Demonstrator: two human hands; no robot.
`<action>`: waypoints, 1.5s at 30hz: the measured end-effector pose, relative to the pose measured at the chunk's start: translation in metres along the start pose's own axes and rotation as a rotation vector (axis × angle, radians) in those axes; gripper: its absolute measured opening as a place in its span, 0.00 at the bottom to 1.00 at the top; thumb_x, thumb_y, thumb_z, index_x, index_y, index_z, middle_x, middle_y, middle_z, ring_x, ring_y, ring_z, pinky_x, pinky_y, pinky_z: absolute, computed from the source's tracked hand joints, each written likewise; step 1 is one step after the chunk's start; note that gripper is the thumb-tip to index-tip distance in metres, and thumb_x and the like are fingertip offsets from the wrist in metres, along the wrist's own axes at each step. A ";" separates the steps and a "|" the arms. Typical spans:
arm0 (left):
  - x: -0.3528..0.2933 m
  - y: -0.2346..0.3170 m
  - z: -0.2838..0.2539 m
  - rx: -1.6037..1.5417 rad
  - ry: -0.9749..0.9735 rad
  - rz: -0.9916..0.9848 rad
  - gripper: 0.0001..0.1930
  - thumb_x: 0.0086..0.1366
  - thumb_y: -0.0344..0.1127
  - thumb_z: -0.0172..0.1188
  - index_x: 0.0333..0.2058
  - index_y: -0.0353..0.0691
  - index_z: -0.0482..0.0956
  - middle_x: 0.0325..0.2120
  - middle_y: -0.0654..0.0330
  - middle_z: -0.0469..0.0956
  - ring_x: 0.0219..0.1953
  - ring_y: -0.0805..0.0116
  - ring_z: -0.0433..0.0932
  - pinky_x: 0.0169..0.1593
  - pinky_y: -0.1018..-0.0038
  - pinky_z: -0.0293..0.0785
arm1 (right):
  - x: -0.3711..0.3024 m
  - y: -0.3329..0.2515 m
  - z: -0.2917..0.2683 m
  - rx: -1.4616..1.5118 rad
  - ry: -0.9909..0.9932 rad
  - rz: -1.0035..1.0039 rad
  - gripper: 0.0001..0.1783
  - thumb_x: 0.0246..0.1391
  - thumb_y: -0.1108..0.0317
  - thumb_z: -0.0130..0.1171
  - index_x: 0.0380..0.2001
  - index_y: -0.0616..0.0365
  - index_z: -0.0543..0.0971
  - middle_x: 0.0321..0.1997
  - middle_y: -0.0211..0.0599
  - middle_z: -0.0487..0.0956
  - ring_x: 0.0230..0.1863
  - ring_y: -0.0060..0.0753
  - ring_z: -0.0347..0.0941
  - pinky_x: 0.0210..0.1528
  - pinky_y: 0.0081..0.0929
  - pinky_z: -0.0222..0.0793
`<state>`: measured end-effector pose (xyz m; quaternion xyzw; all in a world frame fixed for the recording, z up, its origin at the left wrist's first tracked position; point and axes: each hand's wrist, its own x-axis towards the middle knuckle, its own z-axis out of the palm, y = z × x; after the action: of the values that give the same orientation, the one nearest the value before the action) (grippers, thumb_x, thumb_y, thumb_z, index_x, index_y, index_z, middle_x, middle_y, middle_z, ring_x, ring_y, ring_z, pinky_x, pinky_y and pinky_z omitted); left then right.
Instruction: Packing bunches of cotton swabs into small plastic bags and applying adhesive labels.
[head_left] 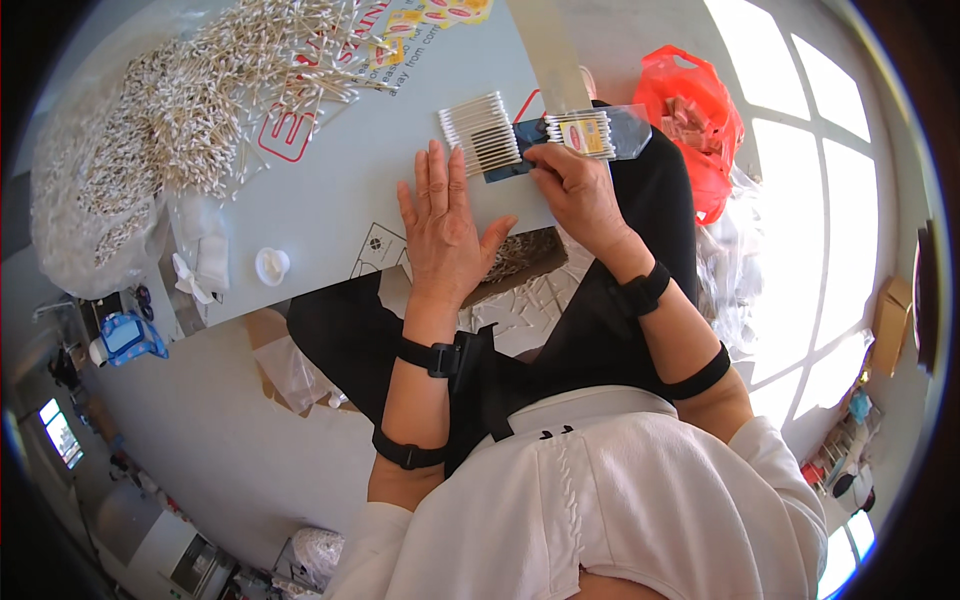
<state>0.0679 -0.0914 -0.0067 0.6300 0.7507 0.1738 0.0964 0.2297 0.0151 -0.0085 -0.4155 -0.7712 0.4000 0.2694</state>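
Head view: left hand (440, 225) flat and open on the desk (330, 190), fingertips touching a lined-up row of cotton swabs (482, 132). At 3 o'clock of it, right hand (578, 190), grip pinched on a clear packet (592, 133) already holding 1 row. Huge loose swab heap (180, 110) at 10 o'clock: seemingly most packing left.

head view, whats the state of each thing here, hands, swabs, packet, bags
left hand: open, flat on the board, fingers spread
right hand: fingers pinched on the clear packet
clear packet: partly filled with swabs, lying flat
row of swabs: loose, lined up side by side next to the packet
swab heap: loose, spread in a big pile
red plastic bag: open, holding small items
white cap: lying alone on the board
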 end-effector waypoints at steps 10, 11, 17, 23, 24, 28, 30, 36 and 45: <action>0.012 -0.004 0.009 0.035 0.020 0.039 0.51 0.57 0.58 0.65 0.70 0.38 0.51 0.72 0.51 0.48 0.74 0.53 0.47 0.71 0.43 0.41 | 0.004 -0.003 0.003 -0.093 0.014 -0.016 0.08 0.53 0.72 0.58 0.38 0.59 0.78 0.34 0.45 0.81 0.36 0.53 0.78 0.38 0.42 0.73; 0.013 -0.004 0.009 0.033 0.021 0.037 0.51 0.57 0.58 0.65 0.70 0.38 0.51 0.72 0.51 0.48 0.74 0.53 0.47 0.71 0.43 0.41 | 0.005 -0.005 0.003 -0.098 0.014 -0.013 0.08 0.53 0.72 0.58 0.38 0.59 0.79 0.34 0.45 0.81 0.36 0.53 0.78 0.38 0.42 0.73; 0.015 -0.006 0.016 0.061 -0.024 0.058 0.49 0.58 0.58 0.63 0.70 0.40 0.50 0.72 0.55 0.48 0.74 0.57 0.47 0.71 0.44 0.41 | 0.008 -0.006 0.004 -0.139 0.001 -0.019 0.10 0.53 0.72 0.58 0.39 0.57 0.79 0.34 0.44 0.81 0.36 0.53 0.78 0.39 0.43 0.74; 0.015 -0.005 0.017 0.072 -0.027 0.055 0.48 0.59 0.58 0.63 0.70 0.40 0.51 0.72 0.55 0.48 0.74 0.58 0.48 0.71 0.45 0.41 | 0.009 -0.007 0.005 -0.192 0.002 -0.028 0.10 0.53 0.72 0.59 0.40 0.57 0.80 0.33 0.43 0.81 0.35 0.49 0.79 0.38 0.39 0.73; 0.015 -0.004 0.016 0.072 -0.024 0.053 0.48 0.59 0.58 0.62 0.70 0.40 0.51 0.72 0.55 0.49 0.74 0.58 0.48 0.71 0.45 0.41 | 0.008 -0.008 0.005 -0.198 0.005 -0.029 0.10 0.53 0.72 0.59 0.40 0.57 0.80 0.33 0.43 0.81 0.35 0.50 0.79 0.38 0.39 0.73; 0.015 -0.004 0.016 0.087 -0.024 0.045 0.47 0.59 0.57 0.62 0.70 0.41 0.51 0.72 0.55 0.49 0.74 0.58 0.48 0.72 0.45 0.41 | 0.007 -0.011 0.003 -0.258 -0.094 -0.010 0.10 0.53 0.72 0.59 0.39 0.57 0.80 0.33 0.44 0.81 0.35 0.50 0.79 0.37 0.39 0.73; 0.016 -0.003 0.016 0.089 -0.032 0.040 0.47 0.59 0.57 0.62 0.70 0.41 0.52 0.72 0.55 0.49 0.74 0.59 0.48 0.72 0.46 0.41 | 0.006 -0.011 0.004 -0.238 -0.032 -0.011 0.09 0.53 0.71 0.59 0.39 0.56 0.80 0.33 0.44 0.81 0.35 0.51 0.78 0.37 0.40 0.73; 0.016 -0.003 0.017 0.091 -0.029 0.033 0.47 0.60 0.58 0.62 0.70 0.41 0.52 0.72 0.56 0.49 0.74 0.59 0.48 0.72 0.46 0.41 | 0.017 -0.012 0.004 -0.292 -0.015 -0.059 0.09 0.55 0.71 0.58 0.40 0.56 0.80 0.34 0.43 0.80 0.35 0.53 0.77 0.41 0.42 0.73; 0.016 -0.004 0.017 0.041 -0.034 0.033 0.46 0.61 0.56 0.61 0.70 0.41 0.51 0.72 0.54 0.49 0.74 0.56 0.47 0.72 0.46 0.38 | 0.016 -0.011 0.007 -0.299 -0.022 -0.023 0.07 0.54 0.71 0.60 0.36 0.56 0.81 0.31 0.41 0.79 0.35 0.51 0.77 0.39 0.41 0.73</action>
<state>0.0675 -0.0744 -0.0224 0.6470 0.7418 0.1495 0.0933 0.2113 0.0220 -0.0016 -0.4376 -0.8299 0.2822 0.2005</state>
